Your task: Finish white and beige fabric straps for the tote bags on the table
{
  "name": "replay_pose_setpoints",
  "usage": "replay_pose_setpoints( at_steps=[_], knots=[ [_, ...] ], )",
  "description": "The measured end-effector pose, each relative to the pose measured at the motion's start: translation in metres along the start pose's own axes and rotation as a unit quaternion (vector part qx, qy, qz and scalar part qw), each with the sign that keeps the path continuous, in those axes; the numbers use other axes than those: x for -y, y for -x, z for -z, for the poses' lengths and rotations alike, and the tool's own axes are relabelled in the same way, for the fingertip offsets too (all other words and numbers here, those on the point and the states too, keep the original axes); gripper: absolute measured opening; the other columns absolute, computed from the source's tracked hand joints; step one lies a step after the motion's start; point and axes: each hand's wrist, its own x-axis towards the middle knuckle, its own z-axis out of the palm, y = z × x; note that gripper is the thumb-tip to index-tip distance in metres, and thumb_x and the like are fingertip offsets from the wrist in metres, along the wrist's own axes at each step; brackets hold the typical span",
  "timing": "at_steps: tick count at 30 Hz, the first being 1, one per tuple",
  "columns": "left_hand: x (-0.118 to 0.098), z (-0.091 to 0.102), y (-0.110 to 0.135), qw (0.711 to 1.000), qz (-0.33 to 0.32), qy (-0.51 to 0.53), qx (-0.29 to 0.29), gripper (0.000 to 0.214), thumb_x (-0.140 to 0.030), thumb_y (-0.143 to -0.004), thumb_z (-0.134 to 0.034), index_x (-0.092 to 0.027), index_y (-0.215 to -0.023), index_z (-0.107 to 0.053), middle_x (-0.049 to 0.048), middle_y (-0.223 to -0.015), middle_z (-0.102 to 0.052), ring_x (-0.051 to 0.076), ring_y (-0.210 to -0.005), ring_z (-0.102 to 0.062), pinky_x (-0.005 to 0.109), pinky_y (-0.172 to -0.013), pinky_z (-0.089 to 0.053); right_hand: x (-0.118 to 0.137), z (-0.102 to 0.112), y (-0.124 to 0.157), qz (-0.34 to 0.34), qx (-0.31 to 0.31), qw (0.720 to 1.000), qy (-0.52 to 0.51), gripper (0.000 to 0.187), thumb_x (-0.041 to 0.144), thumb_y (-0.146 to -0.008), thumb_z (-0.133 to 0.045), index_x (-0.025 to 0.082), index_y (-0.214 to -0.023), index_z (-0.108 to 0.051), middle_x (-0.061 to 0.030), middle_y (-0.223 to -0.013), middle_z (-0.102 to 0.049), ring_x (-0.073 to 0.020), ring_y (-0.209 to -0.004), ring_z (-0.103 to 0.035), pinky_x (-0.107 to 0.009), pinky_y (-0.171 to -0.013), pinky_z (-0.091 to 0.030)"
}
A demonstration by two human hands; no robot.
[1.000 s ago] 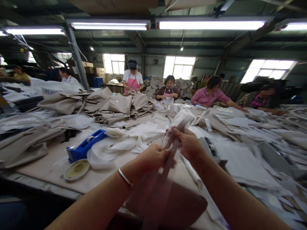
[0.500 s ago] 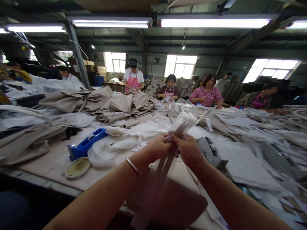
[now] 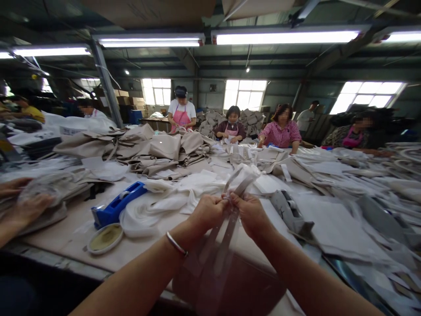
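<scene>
My left hand (image 3: 208,212) and my right hand (image 3: 254,216) meet in front of me, both closed with thumbs and fingers pinched together. Between them they grip thin clear plastic (image 3: 252,172) bunched around beige-grey straps (image 3: 230,228). Above my fingers the straps stick up in a loop inside the plastic. Below, they run down to a brownish-beige bag (image 3: 245,276) at the table's near edge, which is partly veiled by the plastic. My fingertips partly overlap, so the exact fold they pinch is hidden.
Left of my hands are a blue tape dispenser (image 3: 119,204), a round dish (image 3: 105,239) and a white strip coil (image 3: 140,217). A grey tape dispenser (image 3: 289,210) stands right. Another person's hands (image 3: 31,208) handle plastic at far left. Beige fabric pieces (image 3: 164,147) are heaped beyond.
My hands have shifted slightly down, still gripping the plastic and straps. The strap loop above them has spread wider. Another person's hands have appeared at the left edge.
</scene>
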Motion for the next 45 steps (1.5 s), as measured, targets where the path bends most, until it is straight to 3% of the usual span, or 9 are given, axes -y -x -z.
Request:
replay_pose_setpoints(
  at_steps=[7, 13, 17, 21, 26, 34, 38, 42, 45],
  knots=[
    [0.004, 0.018, 0.013, 0.997, -0.001, -0.008, 0.081, 0.046, -0.055, -0.084, -0.056, -0.017, -0.057, -0.061, -0.0023, -0.051, -0.048, 0.012, -0.048, -0.037, 0.026, -0.048, -0.024, 0.021, 0.012, -0.011, 0.053, -0.035, 0.997, 0.034, 0.031, 0.039, -0.064, -0.085, 0.018, -0.085, -0.076, -0.0033, -0.073, -0.076, -0.0184, -0.065, -0.066, -0.031, -0.063, -0.053],
    [0.001, 0.01, 0.009, 0.999, -0.001, -0.016, 0.038, 0.045, -0.049, -0.09, -0.048, -0.019, -0.057, -0.053, -0.0048, -0.051, -0.039, 0.011, -0.048, -0.03, 0.027, -0.047, -0.019, 0.003, 0.0, 0.0, -0.015, 0.011, 1.0, -0.023, 0.029, 0.038, -0.065, -0.086, 0.017, -0.082, -0.075, -0.005, -0.073, -0.076, -0.021, -0.066, -0.068, -0.033, -0.062, -0.054],
    [0.005, 0.02, 0.015, 0.997, -0.019, -0.015, 0.068, 0.049, -0.056, -0.089, -0.05, -0.018, -0.057, -0.054, -0.0057, -0.051, -0.038, 0.01, -0.049, -0.029, 0.026, -0.049, -0.02, 0.009, 0.009, -0.003, 0.003, -0.016, 1.0, 0.002, 0.033, 0.04, -0.063, -0.086, 0.016, -0.083, -0.076, -0.0049, -0.072, -0.075, -0.0194, -0.062, -0.066, -0.032, -0.061, -0.054],
    [0.01, 0.027, 0.022, 0.992, 0.01, -0.011, 0.124, 0.049, -0.056, -0.085, -0.057, -0.015, -0.061, -0.069, -0.0015, -0.05, -0.055, 0.011, -0.045, -0.04, 0.024, -0.047, -0.026, 0.015, 0.013, -0.008, 0.037, -0.041, 0.998, 0.01, 0.031, 0.039, -0.063, -0.086, 0.016, -0.081, -0.076, -0.0049, -0.073, -0.076, -0.0179, -0.064, -0.065, -0.03, -0.063, -0.053],
    [0.007, 0.016, 0.015, 0.997, 0.014, 0.018, 0.073, 0.049, -0.054, -0.088, -0.052, -0.014, -0.066, -0.072, 0.0019, -0.057, -0.065, 0.012, -0.049, -0.048, 0.023, -0.05, -0.033, 0.001, 0.0, 0.004, -0.017, 0.012, 1.0, -0.014, 0.028, 0.039, -0.067, -0.084, 0.017, -0.082, -0.075, -0.0052, -0.073, -0.075, -0.021, -0.063, -0.066, -0.032, -0.057, -0.053],
    [0.012, 0.014, 0.018, 0.986, 0.062, 0.086, 0.127, 0.035, -0.048, -0.077, -0.068, -0.016, -0.061, -0.069, 0.0021, -0.058, -0.066, 0.012, -0.047, -0.052, 0.023, -0.046, -0.036, 0.003, 0.003, 0.003, -0.008, 0.022, 1.0, -0.006, 0.032, 0.044, -0.067, -0.085, 0.017, -0.083, -0.076, -0.0057, -0.075, -0.076, -0.0216, -0.067, -0.067, -0.033, -0.064, -0.054],
    [0.011, 0.015, 0.014, 0.986, 0.077, 0.136, 0.061, 0.042, -0.055, -0.078, -0.066, -0.015, -0.07, -0.068, 0.0047, -0.065, -0.067, 0.013, -0.051, -0.057, 0.024, -0.049, -0.04, 0.005, 0.012, 0.0, -0.011, 0.053, 0.998, 0.036, 0.034, 0.048, -0.071, -0.082, 0.016, -0.077, -0.074, -0.0046, -0.071, -0.074, -0.0187, -0.063, -0.067, -0.032, -0.062, -0.053],
    [0.01, 0.023, 0.012, 0.975, 0.075, 0.208, -0.02, 0.047, -0.063, -0.076, -0.064, -0.017, -0.085, -0.059, -0.0061, -0.062, -0.053, 0.004, -0.042, -0.034, 0.019, -0.043, -0.027, 0.012, 0.021, -0.002, -0.046, 0.022, 0.999, 0.008, 0.041, 0.047, -0.068, -0.086, 0.016, -0.093, -0.074, -0.0101, -0.091, -0.078, -0.0232, -0.074, -0.074, -0.034, -0.066, -0.056],
    [0.01, 0.023, 0.015, 0.967, 0.09, 0.239, 0.016, 0.049, -0.063, -0.072, -0.069, -0.017, -0.081, -0.057, -0.0127, -0.052, -0.034, 0.003, -0.041, -0.016, 0.019, -0.04, -0.016, 0.02, 0.021, -0.006, -0.044, -0.009, 0.998, -0.049, 0.035, 0.043, -0.072, -0.083, 0.016, -0.093, -0.074, -0.0112, -0.093, -0.079, -0.0231, -0.078, -0.075, -0.035, -0.069, -0.057]
  ],
)
